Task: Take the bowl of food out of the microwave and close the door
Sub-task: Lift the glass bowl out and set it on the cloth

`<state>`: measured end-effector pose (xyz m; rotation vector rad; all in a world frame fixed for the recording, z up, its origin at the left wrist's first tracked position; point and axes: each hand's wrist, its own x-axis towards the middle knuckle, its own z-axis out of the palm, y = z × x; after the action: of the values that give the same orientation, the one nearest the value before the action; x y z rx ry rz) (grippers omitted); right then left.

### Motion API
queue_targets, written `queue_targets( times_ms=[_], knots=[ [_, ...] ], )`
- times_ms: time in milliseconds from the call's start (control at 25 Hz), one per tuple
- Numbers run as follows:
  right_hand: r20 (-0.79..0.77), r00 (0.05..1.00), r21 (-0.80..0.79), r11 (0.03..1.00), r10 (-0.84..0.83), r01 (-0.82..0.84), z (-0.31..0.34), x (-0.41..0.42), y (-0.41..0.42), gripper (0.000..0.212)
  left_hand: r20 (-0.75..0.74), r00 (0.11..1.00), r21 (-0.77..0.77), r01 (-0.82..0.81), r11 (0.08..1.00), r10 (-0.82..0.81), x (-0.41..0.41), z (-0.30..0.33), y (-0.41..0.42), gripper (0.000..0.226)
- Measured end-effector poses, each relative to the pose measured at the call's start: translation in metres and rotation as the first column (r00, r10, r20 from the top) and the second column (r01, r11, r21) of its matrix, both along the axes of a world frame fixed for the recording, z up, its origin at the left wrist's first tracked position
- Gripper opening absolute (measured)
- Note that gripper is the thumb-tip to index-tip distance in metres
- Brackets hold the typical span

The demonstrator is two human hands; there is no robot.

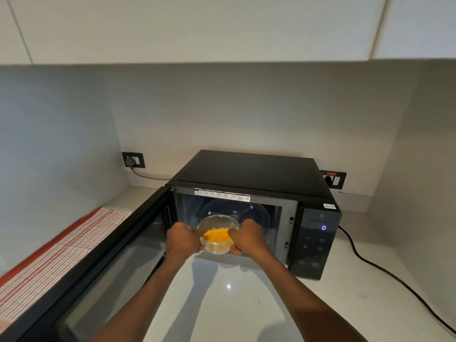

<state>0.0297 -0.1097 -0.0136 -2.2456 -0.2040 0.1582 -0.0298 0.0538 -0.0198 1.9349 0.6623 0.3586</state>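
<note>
Bowl (218, 234) sides hidden behind left hand (183, 239), right hand (247, 236)

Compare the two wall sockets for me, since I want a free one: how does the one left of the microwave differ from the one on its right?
The left socket is in full view with a grey plug and cable in it. The right socket is partly hidden behind the microwave and shows a red switch; whether it holds a plug is unclear. Both are dark plates low on the wall.

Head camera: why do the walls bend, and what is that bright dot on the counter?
Head view: the wide lens bows the cabinets and walls at the edges; the dot is lamp glare on the glossy counter; both arms cast soft shadows there; the left hand and right hand holding the bowl look slightly blurred.
</note>
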Motion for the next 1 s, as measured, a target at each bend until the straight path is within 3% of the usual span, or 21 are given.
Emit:
queue_targets(
  times_ms=[160, 560, 840, 1000],
  knots=[
    [0.037, 0.998, 0.043, 0.997, 0.055, -0.057, 0.036, -0.022, 0.007, 0.015, 0.052, 0.998, 0.106, -0.025, 0.994, 0.019, -0.033, 0.044, 0.008, 0.045],
    [0.112, 0.968, 0.137, 0.961, 0.226, -0.24, 0.105, -0.063, 0.042, 0.021, 0.092, 0.988, 0.135, -0.14, 0.981, 0.128, -0.098, 0.125, 0.037, 0.023],
    [0.12, 0.946, 0.167, 0.933, 0.302, -0.319, 0.145, -0.091, 0.098, 0.03, 0.088, 0.969, 0.069, -0.237, 0.969, 0.231, -0.136, 0.172, 0.089, 0.016],
    [0.15, 0.936, 0.152, 0.928, 0.317, -0.339, 0.152, -0.107, 0.132, 0.02, 0.097, 0.964, 0.026, -0.251, 0.968, 0.247, -0.146, 0.175, 0.126, 0.016]
  ],
)
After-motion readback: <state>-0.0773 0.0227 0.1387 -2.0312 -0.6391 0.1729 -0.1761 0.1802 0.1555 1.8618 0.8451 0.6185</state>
